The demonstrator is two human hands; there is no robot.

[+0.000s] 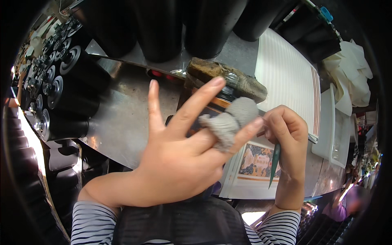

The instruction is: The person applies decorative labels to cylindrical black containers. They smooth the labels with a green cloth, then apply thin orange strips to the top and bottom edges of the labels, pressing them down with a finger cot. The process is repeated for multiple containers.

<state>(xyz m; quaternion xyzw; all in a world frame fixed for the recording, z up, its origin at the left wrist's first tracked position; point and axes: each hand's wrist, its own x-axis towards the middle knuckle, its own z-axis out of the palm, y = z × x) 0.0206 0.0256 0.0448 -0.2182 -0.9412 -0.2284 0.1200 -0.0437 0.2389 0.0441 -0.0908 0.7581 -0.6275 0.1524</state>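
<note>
My left hand is over the middle of the bench, back of the hand up, with two fingers stretched out wide. A grey ribbed, soft-looking piece sits between its bent finger and thumb; its kind is unclear. My right hand is closed just right of the left thumb, its fingertips pinched together. A slim dark green pointed tool hangs down from the right palm, point toward me. Whether the right fingertips pinch something else as well is too small to tell.
Behind my hands lies a worn brown block. An open ruled book and a printed picture sheet lie on the metal bench. Black cylinders stand left and behind. At right are a white tray, pale cloth and a person.
</note>
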